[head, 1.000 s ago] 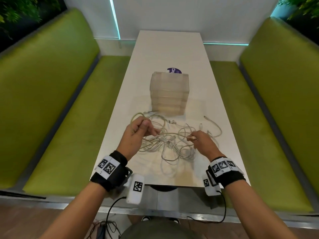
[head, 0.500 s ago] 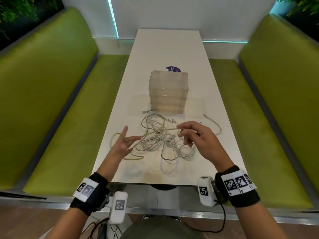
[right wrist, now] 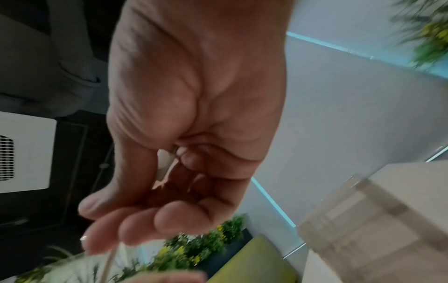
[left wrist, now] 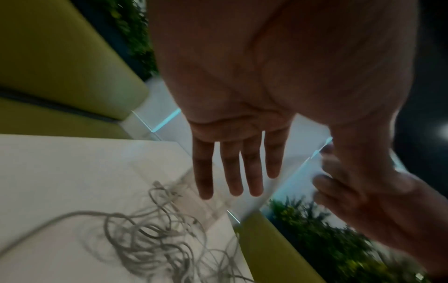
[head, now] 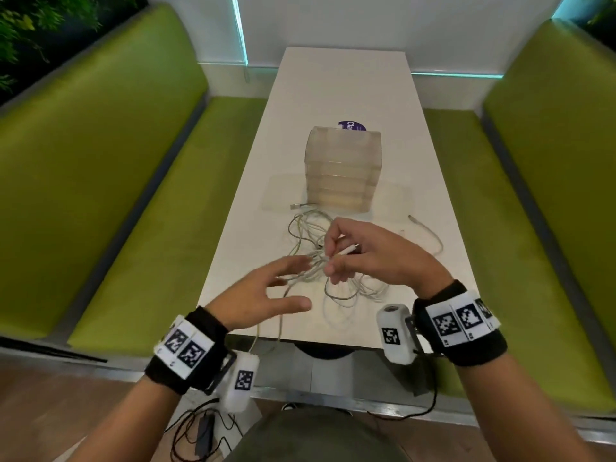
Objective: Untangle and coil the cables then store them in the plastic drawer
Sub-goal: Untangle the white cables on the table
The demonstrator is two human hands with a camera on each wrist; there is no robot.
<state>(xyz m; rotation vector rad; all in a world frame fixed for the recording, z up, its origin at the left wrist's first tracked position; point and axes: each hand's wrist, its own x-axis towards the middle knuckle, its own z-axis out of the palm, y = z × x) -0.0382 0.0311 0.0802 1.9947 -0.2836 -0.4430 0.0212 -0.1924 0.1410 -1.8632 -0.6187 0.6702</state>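
A tangle of pale cables (head: 336,278) (left wrist: 155,239) lies on the white table (head: 333,88) in front of a translucent plastic drawer unit (head: 343,168) (right wrist: 373,220), whose drawers are closed. My right hand (head: 363,251) (right wrist: 169,201) is raised over the tangle and pinches the white plug end of one cable (head: 346,251) between thumb and fingers. My left hand (head: 266,295) (left wrist: 240,162) hovers beside it with straight, spread fingers and holds nothing. One strand (head: 279,328) hangs over the table's near edge.
A separate white cable (head: 430,233) lies to the right of the drawer unit. A purple round sticker (head: 351,125) shows behind the unit. Green benches (head: 126,181) flank the narrow table on both sides. Dark cords (head: 196,428) lie on the floor below.
My left hand let go of the cable loop it had pulled leftward and swung back toward the middle, open. My right hand lifted a plug end and moved left over the tangle.
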